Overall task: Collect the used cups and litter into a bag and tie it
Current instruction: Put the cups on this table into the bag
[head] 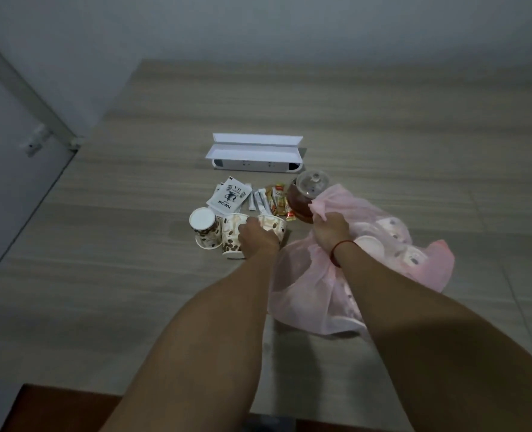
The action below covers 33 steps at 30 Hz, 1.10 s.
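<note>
Your left hand (255, 236) is down on the cluster of paper cups (227, 232), its fingers curled over the rims of the middle cup and the one to its right; whether it has closed firmly on one or is only resting on them you cannot tell from this angle. Your right hand (330, 229) is pinched shut on a gathered edge of the pink bag (383, 260), holding that edge up so the mouth faces left, toward the cups. Several cups already show through the thin plastic.

The relation that matters: the cups stand just to the left of the bag's mouth, directly under your left hand, so that hand is plainly the nearer one and the carry is a short sweep to the right. Three cups remain in a row running left to right; the leftmost sits upside down, base up, and is the farthest from the bag.

Behind the cups lies the rest of the litter: a white sachet (227, 199), grey stick packets (258, 199) and orange ones (278, 201), their long axes pointing away from you. A glass teapot (305, 198) stands just behind your right hand, touching the raised bag edge, and a white open box (253, 154) lies beyond. My judgement: roughly half done, tying not yet begun
</note>
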### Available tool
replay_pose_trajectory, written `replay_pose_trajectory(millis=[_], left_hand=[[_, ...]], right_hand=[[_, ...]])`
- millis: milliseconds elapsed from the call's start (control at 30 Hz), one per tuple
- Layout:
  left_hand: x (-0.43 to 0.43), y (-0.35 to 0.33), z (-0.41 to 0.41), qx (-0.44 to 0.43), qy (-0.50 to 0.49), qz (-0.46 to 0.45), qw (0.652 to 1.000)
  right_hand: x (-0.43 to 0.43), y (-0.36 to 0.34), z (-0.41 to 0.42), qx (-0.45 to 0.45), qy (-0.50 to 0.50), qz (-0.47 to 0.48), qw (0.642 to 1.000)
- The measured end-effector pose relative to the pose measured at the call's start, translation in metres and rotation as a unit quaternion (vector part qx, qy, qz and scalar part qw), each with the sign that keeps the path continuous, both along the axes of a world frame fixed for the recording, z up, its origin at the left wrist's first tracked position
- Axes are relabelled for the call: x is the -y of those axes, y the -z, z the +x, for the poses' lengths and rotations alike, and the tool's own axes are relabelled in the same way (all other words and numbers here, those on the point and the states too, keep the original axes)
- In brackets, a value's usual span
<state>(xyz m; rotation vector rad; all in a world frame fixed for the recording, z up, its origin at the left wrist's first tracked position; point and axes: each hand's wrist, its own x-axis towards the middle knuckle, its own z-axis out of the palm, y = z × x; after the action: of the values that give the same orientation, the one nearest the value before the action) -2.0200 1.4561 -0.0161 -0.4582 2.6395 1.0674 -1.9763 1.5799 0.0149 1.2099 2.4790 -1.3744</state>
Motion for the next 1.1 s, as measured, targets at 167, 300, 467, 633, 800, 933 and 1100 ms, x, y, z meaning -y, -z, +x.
replay_pose_trajectory(millis=[167,300,467,633,800,933,1100], left_hand=[[-0.003,0.016,0.004,0.049,0.026,0.007,0.998],[-0.002,0.016,0.011,0.044,0.034,0.042,0.998],[0.0,-0.014,0.022,-0.006,-0.026,0.162,0.986],[-0.006,-0.053,0.053,0.035,-0.01,0.321,0.946],[-0.031,-0.084,0.091,0.108,0.051,0.357,0.927],[-0.054,-0.092,0.111,0.112,0.113,0.348,0.924],[-0.073,-0.062,0.106,0.182,0.167,0.294,0.923]], right_hand=[[-0.002,0.005,-0.004,-0.001,-0.001,-0.001,1.0],[-0.005,-0.007,0.001,-0.012,-0.01,-0.009,1.0],[-0.011,-0.032,0.022,-0.05,-0.019,-0.018,0.998],[-0.018,-0.065,0.046,-0.11,-0.018,-0.035,0.993],[-0.03,-0.105,0.068,-0.153,-0.019,0.016,0.988],[-0.038,-0.115,0.084,-0.176,-0.004,0.02,0.984],[-0.048,-0.116,0.1,-0.161,-0.008,0.035,0.986]])
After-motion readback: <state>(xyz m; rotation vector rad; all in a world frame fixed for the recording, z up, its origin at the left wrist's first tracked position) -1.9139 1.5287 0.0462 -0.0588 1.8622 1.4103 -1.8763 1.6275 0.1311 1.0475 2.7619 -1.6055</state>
